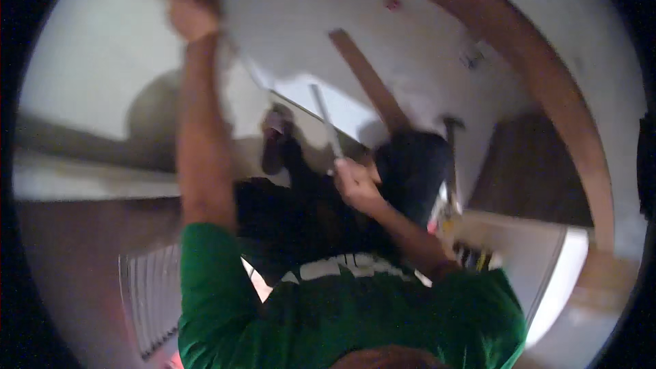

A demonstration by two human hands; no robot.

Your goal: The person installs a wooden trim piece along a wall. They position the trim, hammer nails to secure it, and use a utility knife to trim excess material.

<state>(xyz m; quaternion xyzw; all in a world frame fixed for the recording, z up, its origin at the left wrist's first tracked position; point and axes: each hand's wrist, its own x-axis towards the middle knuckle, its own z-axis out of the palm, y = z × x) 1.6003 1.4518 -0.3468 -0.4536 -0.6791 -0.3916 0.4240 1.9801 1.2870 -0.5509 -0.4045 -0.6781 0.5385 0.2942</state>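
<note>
Dim, warm indoor light, brightest on the white wall (pixel 102 48) upper left and a glaring white panel (pixel 557 294) lower right; a soft dark shadow (pixel 147 113) falls on the wall beside the raised left arm (pixel 201 143). Heavy motion blur smears the left hand (pixel 191 7), right hand (pixel 355 181) and everything else. Fisheye bends the wooden arch (pixel 547 82), with a black vignette around the rim.

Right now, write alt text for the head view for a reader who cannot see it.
A blurred fisheye view shows a person in green sleeves; the right hand grips a thin pale rod, while the left hand reaches far out against a white surface. A dark bag sits beside the right hand, and a slatted white panel shows at lower left.
</note>
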